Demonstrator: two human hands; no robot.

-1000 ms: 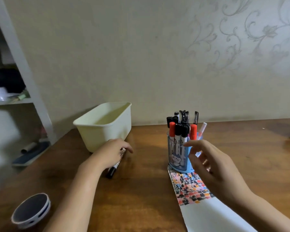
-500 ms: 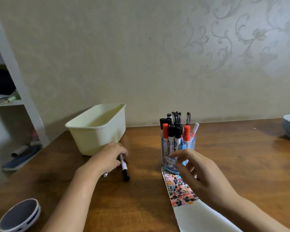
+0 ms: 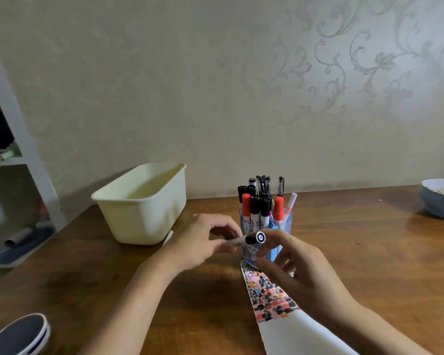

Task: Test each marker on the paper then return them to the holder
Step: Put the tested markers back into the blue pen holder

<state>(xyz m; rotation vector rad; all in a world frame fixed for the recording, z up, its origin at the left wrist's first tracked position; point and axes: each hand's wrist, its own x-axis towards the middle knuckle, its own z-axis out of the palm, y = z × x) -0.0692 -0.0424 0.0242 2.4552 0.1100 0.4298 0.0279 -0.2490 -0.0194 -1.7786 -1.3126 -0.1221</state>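
wooden table (image 3: 356, 239) runs wide right of the pen cup (image 3: 285, 221), before which left hand (image 3: 198, 242) and right hand (image 3: 300, 272) pinch one marker (image 3: 251, 239)

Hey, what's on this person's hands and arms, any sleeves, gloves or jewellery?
The left hand and right hand are bare: no gloves, rings or bracelets show. Both forearms are bare too, with no sleeve or watch in view.
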